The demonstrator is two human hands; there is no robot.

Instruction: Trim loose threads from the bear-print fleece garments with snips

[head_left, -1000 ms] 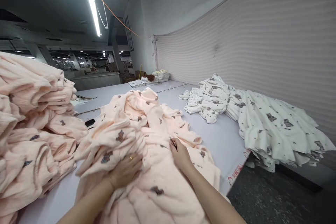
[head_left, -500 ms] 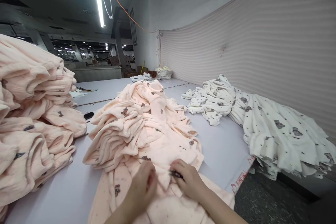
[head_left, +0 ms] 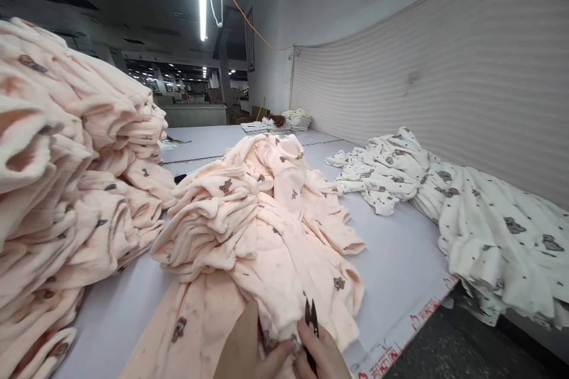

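Observation:
My right hand (head_left: 322,349) is closed around a small pair of black thread snips (head_left: 312,323), whose blades point away from me and stand apart. Its fingertips also touch the edge of a pale pink fleece garment (head_left: 284,260) with small brown bear prints. Pinched in my left hand (head_left: 249,346) is a gathered edge of that same garment, just left of the snips. The cloth bunches between both hands, so the exact spot they grip is partly hidden. Beyond them the pink cloth rises into a folded heap (head_left: 213,219).
A tall stack of pink garments (head_left: 89,160) stands at the left. White bear-print garments (head_left: 484,219) hang over the table's right edge. White and brown bundles (head_left: 284,121) sit at the far end of the table (head_left: 400,266). A striped cloth (head_left: 444,71) covers the right wall.
My hands have come nearer to me and closer together on the garment edge. The snips have turned blades-away and show more clearly. The view has shifted left.

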